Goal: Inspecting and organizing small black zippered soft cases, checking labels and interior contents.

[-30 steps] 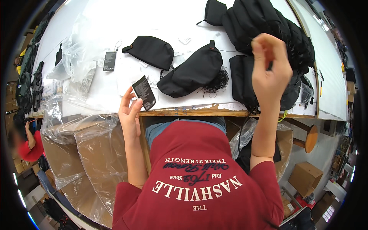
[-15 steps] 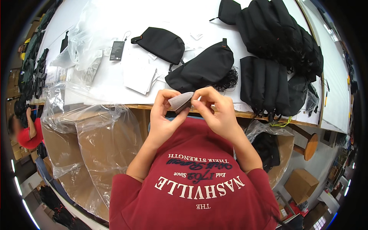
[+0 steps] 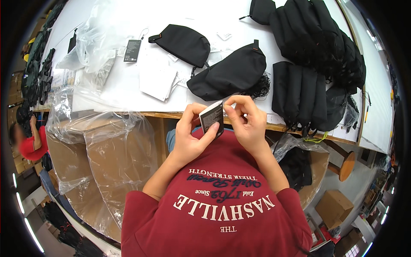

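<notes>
My left hand (image 3: 192, 135) is closed around black hang tags (image 3: 211, 116) with white edges, held upright just off the table's front edge; they look like a small stack. Close to their upper corner, my right hand (image 3: 248, 124) has thumb and forefinger pinched together. Whatever that pinch holds, if anything, is too small to make out. Beyond my hands lies a black sling bag (image 3: 231, 73), with a tangle of black strings (image 3: 259, 85) by its right end. A smaller black pouch (image 3: 182, 44) rests behind it. White cards (image 3: 157, 81) are piled to the left.
One black tag with a loop (image 3: 132, 50) lies farther left, near crumpled clear plastic (image 3: 92, 47). Rows of black bags (image 3: 299, 92) fill the table's right side. Below the edge stand plastic-covered cardboard boxes (image 3: 115, 158) and a wooden stool (image 3: 347, 165). Another person (image 3: 33, 141) is at far left.
The tags have turned from a pale, fanned face to their black printed face. My right hand has drawn slightly to the right, apart from them. The whole view has shifted a little.
</notes>
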A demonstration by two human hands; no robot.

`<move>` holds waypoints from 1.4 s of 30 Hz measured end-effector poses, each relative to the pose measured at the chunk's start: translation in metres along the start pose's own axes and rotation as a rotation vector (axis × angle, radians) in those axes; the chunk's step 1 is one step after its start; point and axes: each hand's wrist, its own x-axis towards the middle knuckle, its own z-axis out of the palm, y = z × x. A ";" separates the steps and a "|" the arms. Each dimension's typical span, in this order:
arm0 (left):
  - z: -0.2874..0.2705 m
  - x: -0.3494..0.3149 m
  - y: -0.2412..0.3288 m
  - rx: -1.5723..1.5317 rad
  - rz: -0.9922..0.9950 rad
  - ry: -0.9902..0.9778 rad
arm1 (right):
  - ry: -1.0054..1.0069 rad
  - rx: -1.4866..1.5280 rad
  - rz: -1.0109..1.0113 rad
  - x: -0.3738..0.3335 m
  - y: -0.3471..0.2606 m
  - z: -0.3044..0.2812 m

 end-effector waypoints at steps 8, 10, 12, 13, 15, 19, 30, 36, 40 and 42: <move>0.005 -0.001 -0.004 -0.074 -0.098 0.039 | 0.021 0.547 0.185 -0.002 0.000 -0.001; 0.006 0.000 -0.004 -0.059 -0.089 0.036 | 0.012 0.617 0.208 -0.001 -0.003 -0.002; 0.006 -0.001 -0.005 -0.044 -0.078 0.034 | 0.003 0.687 0.230 0.000 -0.003 -0.002; 0.006 -0.001 -0.005 -0.027 -0.062 0.038 | 0.006 0.673 0.215 0.000 -0.003 -0.002; 0.007 -0.002 -0.005 -0.011 -0.047 0.044 | 0.008 0.658 0.202 0.001 -0.002 -0.002; 0.007 -0.001 -0.004 0.057 0.065 0.046 | 0.038 0.534 0.118 0.001 0.000 -0.004; 0.006 0.001 -0.011 0.134 0.215 0.060 | 0.042 0.646 0.198 -0.001 -0.002 -0.005; 0.016 0.000 -0.005 -0.028 0.121 0.206 | -0.017 0.703 0.342 0.000 -0.010 -0.006; 0.001 0.010 -0.003 0.316 0.220 0.047 | -0.069 0.746 0.311 -0.002 -0.005 -0.004; 0.002 0.009 -0.002 0.257 0.125 0.065 | -0.092 0.743 0.305 -0.003 -0.005 -0.003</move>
